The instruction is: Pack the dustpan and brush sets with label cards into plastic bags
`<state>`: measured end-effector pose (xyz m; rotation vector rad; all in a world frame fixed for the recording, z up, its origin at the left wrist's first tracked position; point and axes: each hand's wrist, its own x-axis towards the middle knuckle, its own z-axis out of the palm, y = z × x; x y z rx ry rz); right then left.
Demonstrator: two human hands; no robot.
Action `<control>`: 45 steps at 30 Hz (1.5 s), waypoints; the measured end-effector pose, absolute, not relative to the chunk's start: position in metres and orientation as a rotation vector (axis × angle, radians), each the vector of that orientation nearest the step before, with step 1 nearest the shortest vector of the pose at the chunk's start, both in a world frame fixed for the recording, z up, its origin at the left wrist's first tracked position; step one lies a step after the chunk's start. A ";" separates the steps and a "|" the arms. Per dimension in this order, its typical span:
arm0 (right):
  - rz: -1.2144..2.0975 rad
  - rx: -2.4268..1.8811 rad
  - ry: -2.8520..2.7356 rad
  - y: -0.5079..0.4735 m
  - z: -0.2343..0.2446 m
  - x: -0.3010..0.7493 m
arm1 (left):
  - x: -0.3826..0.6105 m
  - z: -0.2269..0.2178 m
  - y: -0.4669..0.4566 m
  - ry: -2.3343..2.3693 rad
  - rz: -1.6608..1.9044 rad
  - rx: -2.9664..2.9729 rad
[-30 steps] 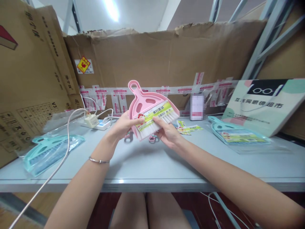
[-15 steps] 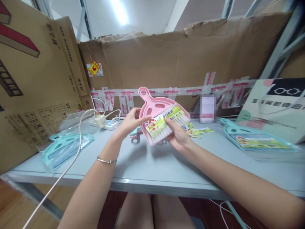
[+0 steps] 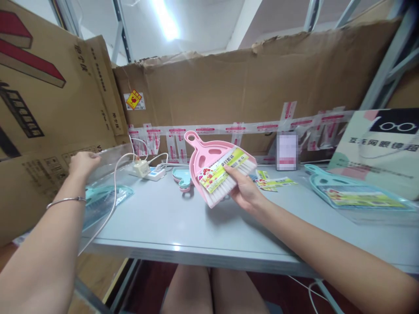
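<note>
Pink dustpan: while only the right hand (image 3: 245, 189) holds it, the pink dustpan (image 3: 200, 150) is raised and tilted above the middle of the counter (image 3: 183, 231), the white-bristled brush (image 3: 240, 172) lying across its front.
Right hand: closed at the lower edge, thumb on the printed label (image 3: 221, 172), other fingers mostly hidden.
Left hand: narrow, the left hand (image 3: 83, 165) is at the edge of clear plastic (image 3: 113, 158) above the bagged teal dustpan (image 3: 108, 195); whether it grips the film, I cannot tell.
Slip risk: with one-sided support, the brush could slide off or the pan swing down if the thumb eases.
Snag risk: the white cable (image 3: 115, 192) hangs near the left forearm and plastic; a careless pull could catch it.
Since half a second ago: the left hand has left the pan's left side for the plastic; the right hand's grip looks much the same.
</note>
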<state>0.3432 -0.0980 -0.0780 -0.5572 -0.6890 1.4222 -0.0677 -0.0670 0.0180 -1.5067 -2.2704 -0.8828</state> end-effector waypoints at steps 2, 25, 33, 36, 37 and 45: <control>1.417 -0.558 -0.694 -0.097 -0.079 0.344 | -0.062 0.022 -0.073 -2.259 -0.956 -1.355; 1.329 -0.587 -0.628 -0.090 -0.063 0.367 | 0.080 -0.027 -0.106 -1.775 -0.548 -1.944; 1.357 -0.573 -0.665 -0.098 -0.062 0.363 | 0.117 -0.068 -0.097 -1.993 -0.086 -2.021; 1.378 -0.545 -0.719 -0.101 -0.058 0.363 | 0.117 -0.058 -0.101 -1.924 -0.244 -1.900; 1.374 -0.535 -0.730 -0.103 -0.055 0.363 | 0.120 -0.054 -0.103 -1.864 -0.307 -1.855; 1.324 -0.718 -0.693 -0.155 -0.072 0.386 | 0.174 -0.049 -0.113 -1.325 -0.520 -1.885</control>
